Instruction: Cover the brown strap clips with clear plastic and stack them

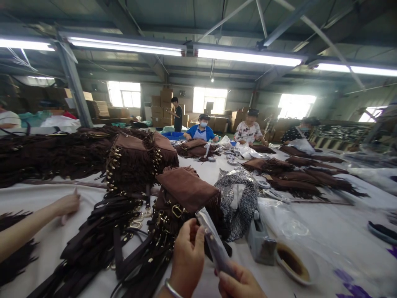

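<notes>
My left hand (188,248), with a metal bangle at the wrist, is closed in a pinch at the upper part of a long, narrow plastic-wrapped strip (214,243). What is inside the wrapping looks dark and cannot be made out. Around the strip's lower end are the fingers of my right hand (240,283). Just beyond my hands stands a stack of brown fringed bags (187,188) with gold-coloured clasps. Dark brown straps (89,240) with metal buckles lie heaped to the left of my left hand.
A grey tape dispenser (262,244) and a bowl of dark liquid (293,263) stand at right. Behind them is a black-and-white fabric bundle (238,198). Another person's hand (70,205) reaches in from the left. More fringed bags (136,161) are piled beyond; several people sit across the table.
</notes>
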`<action>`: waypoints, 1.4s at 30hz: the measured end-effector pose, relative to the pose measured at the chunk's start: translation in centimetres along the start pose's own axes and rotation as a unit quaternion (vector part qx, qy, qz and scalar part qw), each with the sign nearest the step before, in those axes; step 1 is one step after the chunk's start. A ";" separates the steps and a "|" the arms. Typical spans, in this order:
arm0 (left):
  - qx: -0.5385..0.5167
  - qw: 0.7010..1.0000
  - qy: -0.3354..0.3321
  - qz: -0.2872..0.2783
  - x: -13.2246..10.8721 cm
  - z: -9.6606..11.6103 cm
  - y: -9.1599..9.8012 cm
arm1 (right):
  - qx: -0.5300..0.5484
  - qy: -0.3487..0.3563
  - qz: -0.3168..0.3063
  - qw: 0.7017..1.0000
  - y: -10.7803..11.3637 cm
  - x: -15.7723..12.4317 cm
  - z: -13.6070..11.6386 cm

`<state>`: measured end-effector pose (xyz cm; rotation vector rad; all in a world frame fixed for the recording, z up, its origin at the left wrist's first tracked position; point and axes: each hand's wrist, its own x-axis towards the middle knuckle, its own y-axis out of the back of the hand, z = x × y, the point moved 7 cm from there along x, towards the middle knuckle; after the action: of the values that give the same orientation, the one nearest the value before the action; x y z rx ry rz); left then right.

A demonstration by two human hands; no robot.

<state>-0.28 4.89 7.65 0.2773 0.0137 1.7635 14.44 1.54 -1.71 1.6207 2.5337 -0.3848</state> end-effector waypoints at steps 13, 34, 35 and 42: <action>0.479 0.851 -0.214 -0.004 3.2 5.2 0.7 | -0.037 0.002 0.037 0.999 0.6 -1.2 -2.7; 0.562 0.801 -0.194 0.075 4.1 6.1 1.5 | 0.119 -0.035 -0.042 0.991 -0.5 -2.6 -2.3; 0.538 0.818 -0.187 0.080 3.7 5.9 1.8 | 0.113 -0.041 -0.032 0.992 -0.3 -2.8 -2.2; 0.023 0.988 0.122 -0.094 -0.5 -1.7 -0.3 | 0.098 -0.048 0.036 0.993 -0.3 -2.5 -2.5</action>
<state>-0.23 4.72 5.91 0.0873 0.2499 1.6008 15.35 -0.09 1.32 1.7067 2.4243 -0.7051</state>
